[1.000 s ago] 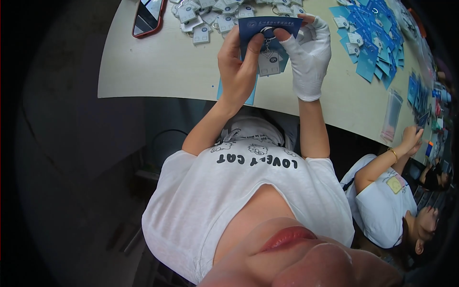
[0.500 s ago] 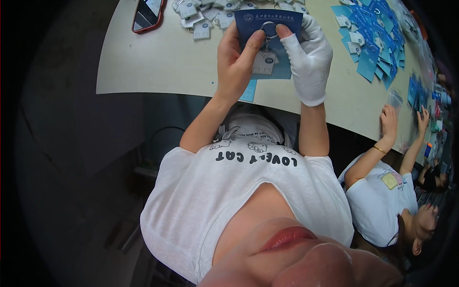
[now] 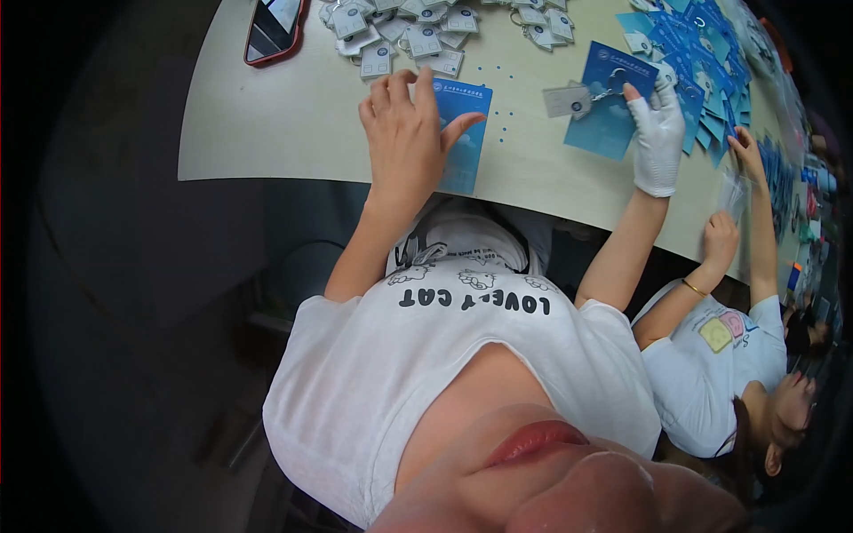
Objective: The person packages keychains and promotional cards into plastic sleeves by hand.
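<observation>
My left hand [image 3: 404,129], bare, lies over the left part of a blue card [image 3: 469,147] at the table's near edge. Its thumb is spread away from its fingers, and it grips nothing that I can see. Out to the right, my right hand [image 3: 658,133], in a white glove with the thumb tip bare, pinches another blue card [image 3: 597,120] by its right side. A white shirt-shaped keychain [image 3: 567,101] hangs from that card by a ring and short chain, swung out past the card's left edge.
White keychains [image 3: 422,40] are heaped at the far side, beside a red-cased phone [image 3: 274,31]. Several tiny blue dots [image 3: 502,114] speckle the table [image 3: 275,124]. Finished-looking blue cards with keychains [image 3: 702,67] pile up at right, where a co-worker's hands [image 3: 721,238] hold a clear bag.
My hands have parted. The right one has carried the card with its keychain to the right; the left has let go and moved down-left over the other blue card.
</observation>
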Action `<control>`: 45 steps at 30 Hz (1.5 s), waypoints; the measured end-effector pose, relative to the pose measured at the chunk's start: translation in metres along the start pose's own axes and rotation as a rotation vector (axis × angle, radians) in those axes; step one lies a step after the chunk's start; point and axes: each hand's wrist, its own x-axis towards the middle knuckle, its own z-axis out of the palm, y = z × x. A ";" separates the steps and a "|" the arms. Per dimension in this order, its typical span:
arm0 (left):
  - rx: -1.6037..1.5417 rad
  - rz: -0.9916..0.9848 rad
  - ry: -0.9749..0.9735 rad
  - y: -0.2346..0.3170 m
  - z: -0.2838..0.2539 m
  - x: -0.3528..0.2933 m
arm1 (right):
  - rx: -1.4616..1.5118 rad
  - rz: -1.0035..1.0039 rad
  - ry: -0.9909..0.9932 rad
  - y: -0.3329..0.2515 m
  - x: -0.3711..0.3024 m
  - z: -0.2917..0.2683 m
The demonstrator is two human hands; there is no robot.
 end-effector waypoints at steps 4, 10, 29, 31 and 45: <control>0.076 -0.072 -0.221 0.000 0.006 -0.012 | -0.714 -0.160 0.254 0.052 0.050 -0.081; -0.062 -0.003 -0.201 -0.001 0.012 -0.018 | -1.071 -0.634 -0.207 0.015 0.053 0.015; -0.141 0.013 -0.143 -0.002 0.009 -0.060 | -1.255 -0.696 -0.454 0.032 0.018 0.057; -0.107 0.014 -0.143 0.002 -0.003 -0.065 | -1.015 -0.932 -0.376 0.033 0.020 0.044; -0.073 0.039 -0.362 0.016 -0.018 -0.066 | 0.201 -0.216 -0.202 0.052 0.045 0.024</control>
